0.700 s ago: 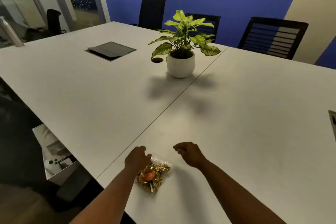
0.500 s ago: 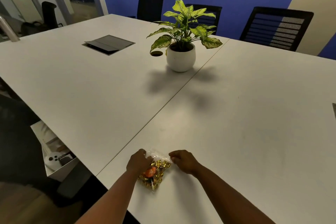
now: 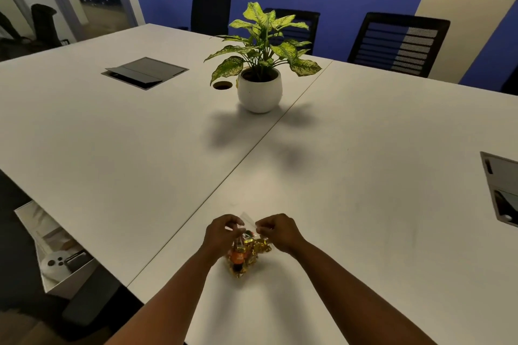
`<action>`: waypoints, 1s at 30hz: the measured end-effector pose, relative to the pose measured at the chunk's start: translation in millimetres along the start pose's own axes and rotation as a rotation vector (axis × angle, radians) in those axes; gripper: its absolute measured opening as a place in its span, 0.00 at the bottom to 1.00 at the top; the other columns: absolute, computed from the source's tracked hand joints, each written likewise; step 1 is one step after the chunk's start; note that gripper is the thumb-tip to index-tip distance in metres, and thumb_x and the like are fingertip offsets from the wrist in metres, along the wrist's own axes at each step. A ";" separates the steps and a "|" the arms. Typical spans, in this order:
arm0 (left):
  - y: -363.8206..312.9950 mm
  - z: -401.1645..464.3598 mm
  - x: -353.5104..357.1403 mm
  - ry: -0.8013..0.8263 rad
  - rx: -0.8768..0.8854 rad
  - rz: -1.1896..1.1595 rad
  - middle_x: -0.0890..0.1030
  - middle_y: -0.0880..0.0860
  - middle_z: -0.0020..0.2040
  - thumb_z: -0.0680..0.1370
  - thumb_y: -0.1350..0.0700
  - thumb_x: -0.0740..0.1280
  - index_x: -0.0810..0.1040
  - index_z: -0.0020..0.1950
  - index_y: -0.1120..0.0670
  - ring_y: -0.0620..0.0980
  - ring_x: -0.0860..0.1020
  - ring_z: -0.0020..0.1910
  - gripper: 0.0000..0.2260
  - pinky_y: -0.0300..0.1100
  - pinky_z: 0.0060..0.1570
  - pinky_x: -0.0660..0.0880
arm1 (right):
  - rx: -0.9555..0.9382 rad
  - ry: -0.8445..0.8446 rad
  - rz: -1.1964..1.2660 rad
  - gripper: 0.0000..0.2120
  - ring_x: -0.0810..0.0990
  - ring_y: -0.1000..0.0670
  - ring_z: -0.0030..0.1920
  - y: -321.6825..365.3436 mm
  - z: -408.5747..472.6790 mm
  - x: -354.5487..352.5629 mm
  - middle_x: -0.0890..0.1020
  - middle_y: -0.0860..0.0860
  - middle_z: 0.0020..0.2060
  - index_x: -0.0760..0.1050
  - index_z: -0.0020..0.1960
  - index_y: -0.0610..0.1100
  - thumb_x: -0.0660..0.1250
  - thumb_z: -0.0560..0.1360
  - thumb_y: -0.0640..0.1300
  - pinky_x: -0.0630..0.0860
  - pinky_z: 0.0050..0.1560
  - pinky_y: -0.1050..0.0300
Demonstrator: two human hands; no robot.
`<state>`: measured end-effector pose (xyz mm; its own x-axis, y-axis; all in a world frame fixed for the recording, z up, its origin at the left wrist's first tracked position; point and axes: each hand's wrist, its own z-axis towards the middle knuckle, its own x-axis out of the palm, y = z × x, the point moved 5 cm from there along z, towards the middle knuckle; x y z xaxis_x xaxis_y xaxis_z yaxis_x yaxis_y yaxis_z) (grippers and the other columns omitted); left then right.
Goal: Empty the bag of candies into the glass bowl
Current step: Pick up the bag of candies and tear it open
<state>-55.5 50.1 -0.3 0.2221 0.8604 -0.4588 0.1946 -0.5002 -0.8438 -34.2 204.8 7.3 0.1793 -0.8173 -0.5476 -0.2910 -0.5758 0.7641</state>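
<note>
A small clear plastic bag of candies (image 3: 244,253), gold-wrapped with one orange piece, sits near the front edge of the white table (image 3: 364,176). My left hand (image 3: 221,234) pinches the bag's top on its left side. My right hand (image 3: 277,231) pinches the top on its right side. The clear upper flap of the bag sticks up between my fingers. No glass bowl is in view.
A potted plant in a white pot (image 3: 259,91) stands at the table's middle, beside a round cable hole (image 3: 222,85). Cable hatches lie at the far left (image 3: 145,72) and at the right edge (image 3: 503,190). Black chairs (image 3: 398,45) line the far side. The table's left edge drops to the floor.
My right hand has moved left from open air onto the bag's top. Both hands now grip the top and have raised it slightly.
</note>
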 end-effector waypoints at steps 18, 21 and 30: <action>-135.2 3.5 100.0 0.407 0.300 -0.137 0.72 0.49 0.36 0.71 0.65 0.71 0.78 0.41 0.51 0.44 0.74 0.32 0.10 0.32 0.35 0.73 | 0.198 -0.317 0.379 0.09 0.79 0.48 0.40 -33.6 -66.8 -152.7 0.81 0.44 0.34 0.83 0.49 0.35 0.73 0.69 0.37 0.77 0.44 0.54; -154.4 -5.4 123.2 0.481 0.323 -0.160 0.75 0.51 0.36 0.71 0.65 0.71 0.78 0.42 0.51 0.46 0.76 0.34 0.09 0.35 0.40 0.73 | 0.240 -0.374 0.439 0.10 0.78 0.52 0.33 -45.3 -86.4 -173.5 0.80 0.49 0.30 0.83 0.48 0.34 0.74 0.69 0.37 0.76 0.38 0.61; -198.8 -41.1 184.0 0.458 0.263 -0.176 0.77 0.53 0.36 0.77 0.53 0.65 0.76 0.40 0.56 0.48 0.78 0.33 0.09 0.40 0.34 0.75 | 0.295 -0.612 0.624 0.08 0.78 0.53 0.31 -82.6 -132.0 -213.9 0.80 0.48 0.30 0.83 0.45 0.34 0.74 0.68 0.36 0.74 0.32 0.62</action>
<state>-14.0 303.8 94.5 0.6118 0.7688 -0.1864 0.0343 -0.2611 -0.9647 75.5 424.2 106.3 -0.5947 -0.7747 -0.2148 -0.4107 0.0631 0.9096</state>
